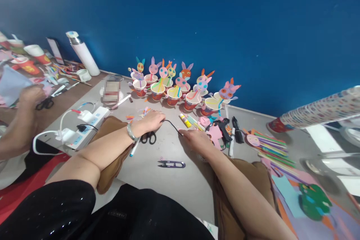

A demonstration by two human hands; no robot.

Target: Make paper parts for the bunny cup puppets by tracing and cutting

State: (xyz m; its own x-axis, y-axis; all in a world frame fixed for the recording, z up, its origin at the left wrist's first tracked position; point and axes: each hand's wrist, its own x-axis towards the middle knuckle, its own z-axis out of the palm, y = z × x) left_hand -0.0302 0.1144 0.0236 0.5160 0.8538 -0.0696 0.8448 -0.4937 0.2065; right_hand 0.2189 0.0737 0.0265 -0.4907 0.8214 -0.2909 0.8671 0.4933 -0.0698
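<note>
Left hand and right hand are pinching thin black cord between gray tabletop's near and far edges; light tension should be preventing kinks.

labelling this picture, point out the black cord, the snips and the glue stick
Black cord (173,126), head view: middle of its visible stretch.
Snips (169,164), head view: middle of the body.
Glue stick (185,120), head view: middle of the barrel.
</note>
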